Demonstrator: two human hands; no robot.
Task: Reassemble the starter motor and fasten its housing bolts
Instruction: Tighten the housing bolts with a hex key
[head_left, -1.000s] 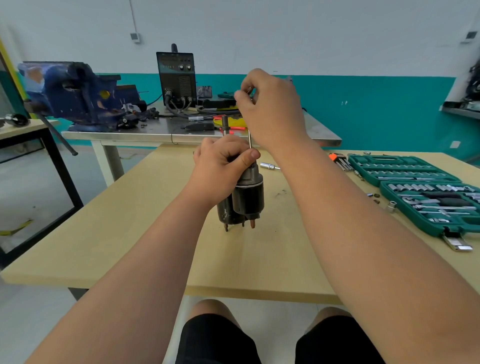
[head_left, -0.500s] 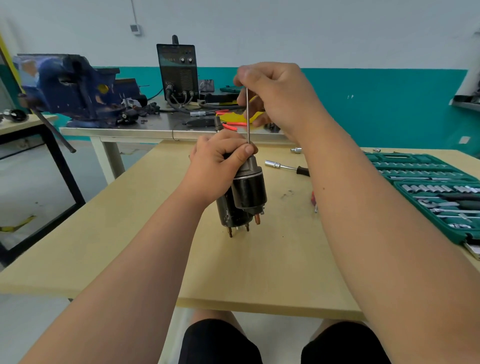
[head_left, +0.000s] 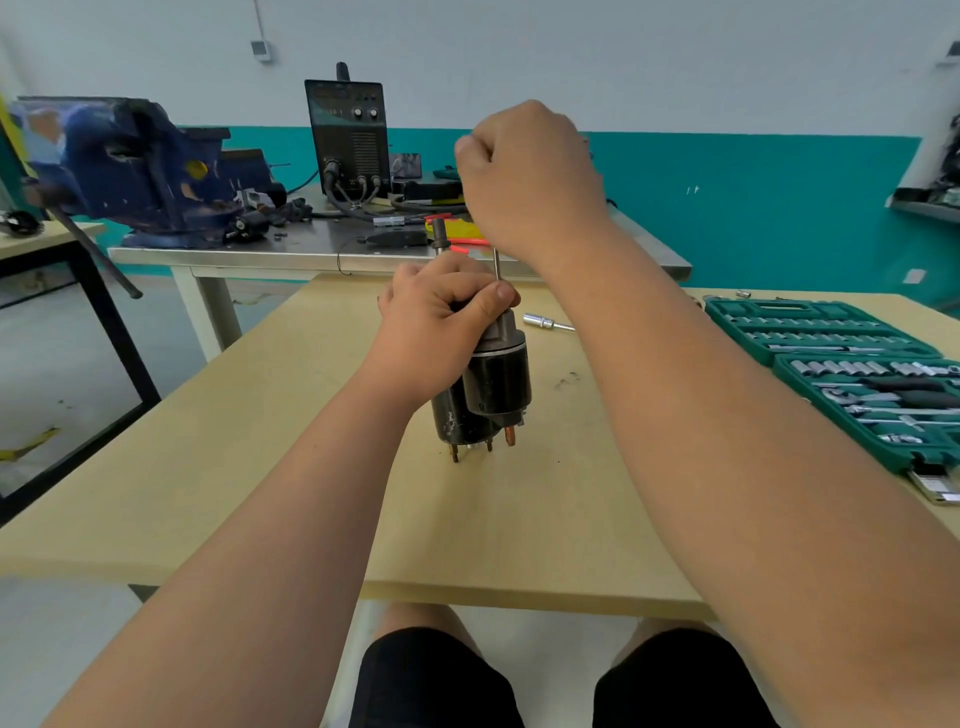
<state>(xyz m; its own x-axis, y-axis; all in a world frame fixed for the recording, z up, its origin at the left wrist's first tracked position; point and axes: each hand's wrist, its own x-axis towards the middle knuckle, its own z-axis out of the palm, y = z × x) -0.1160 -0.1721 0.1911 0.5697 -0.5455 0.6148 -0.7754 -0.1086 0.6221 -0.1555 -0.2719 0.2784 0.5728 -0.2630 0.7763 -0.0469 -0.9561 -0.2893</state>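
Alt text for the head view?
A left hand grips an upright starter motor on a wooden table while the right hand holds a thin bolt entering its top. An open green socket set lies at right.

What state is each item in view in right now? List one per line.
starter motor: upright, terminal studs pointing down.
long bolt: vertical, lower end in the motor's top.
left hand: grips the motor's top.
right hand: holds the bolt's upper end.
socket set case: open, lying flat.
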